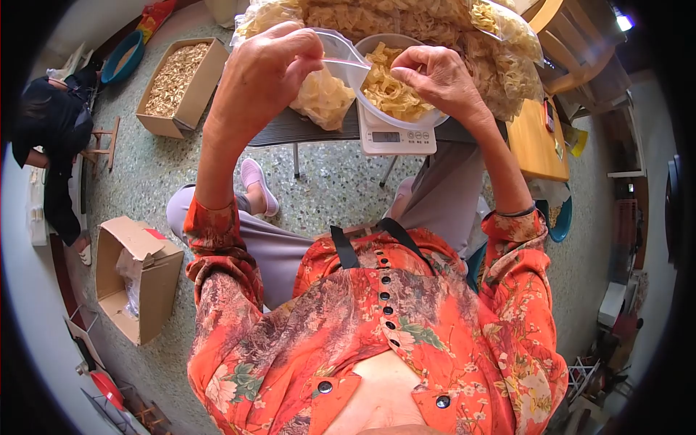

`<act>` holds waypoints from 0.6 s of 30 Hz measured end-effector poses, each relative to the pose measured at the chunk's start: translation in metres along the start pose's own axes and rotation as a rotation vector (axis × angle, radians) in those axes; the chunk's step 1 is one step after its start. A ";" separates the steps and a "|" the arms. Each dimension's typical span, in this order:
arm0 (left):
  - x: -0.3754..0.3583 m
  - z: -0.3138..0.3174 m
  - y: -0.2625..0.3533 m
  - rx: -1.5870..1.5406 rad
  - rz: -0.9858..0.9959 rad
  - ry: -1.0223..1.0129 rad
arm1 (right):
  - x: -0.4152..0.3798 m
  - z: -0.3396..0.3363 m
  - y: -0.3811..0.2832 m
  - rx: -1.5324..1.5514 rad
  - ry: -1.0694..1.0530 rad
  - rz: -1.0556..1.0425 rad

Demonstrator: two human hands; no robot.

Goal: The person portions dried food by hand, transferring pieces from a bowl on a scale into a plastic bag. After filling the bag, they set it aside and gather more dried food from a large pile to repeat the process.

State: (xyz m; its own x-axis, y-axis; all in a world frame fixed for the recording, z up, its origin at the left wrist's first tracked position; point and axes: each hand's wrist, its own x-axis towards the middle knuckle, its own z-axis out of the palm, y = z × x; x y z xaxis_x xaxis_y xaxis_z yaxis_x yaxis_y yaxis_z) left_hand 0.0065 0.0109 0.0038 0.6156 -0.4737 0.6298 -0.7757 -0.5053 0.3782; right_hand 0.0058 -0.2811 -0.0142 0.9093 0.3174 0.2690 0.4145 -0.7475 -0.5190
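My left hand (264,80) is closed on the top edge of a clear zip bag (326,100), its mouth spread toward the right. Pale yellow dried flakes fill the lower part of that bag, just left of the scale. Over a round white plastic bowl (438,116) my right hand (441,81) has thumb and forefinger pinched together; what is between them, if anything, I cannot make out. Curled yellow dried pieces (395,87) lie in the bowl. Beneath it sits a white digital scale (397,142), its display too small to read.
Filled clear bags (500,65) are heaped behind the bowl on the dark table (319,130). A wooden stool (536,148) stands at the right. On the floor to the left are a carton of dried pieces (177,80) and an opened carton (138,283). Another person (51,130) bends at far left.
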 end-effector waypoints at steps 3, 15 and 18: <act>-0.001 -0.001 -0.002 -0.016 -0.023 -0.030 | 0.003 0.009 -0.003 -0.073 -0.031 0.046; 0.002 -0.006 -0.004 -0.060 0.033 -0.028 | -0.006 -0.005 0.028 0.556 0.072 0.243; 0.001 -0.003 -0.005 -0.053 0.049 -0.034 | -0.011 -0.020 0.022 0.630 0.045 0.332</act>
State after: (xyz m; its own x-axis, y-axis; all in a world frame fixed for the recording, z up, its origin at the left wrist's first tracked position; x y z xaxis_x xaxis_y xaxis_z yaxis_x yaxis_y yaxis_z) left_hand 0.0106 0.0147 0.0048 0.5802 -0.5216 0.6255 -0.8108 -0.4426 0.3830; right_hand 0.0043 -0.3128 -0.0129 0.9944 0.0971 0.0411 0.0700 -0.3168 -0.9459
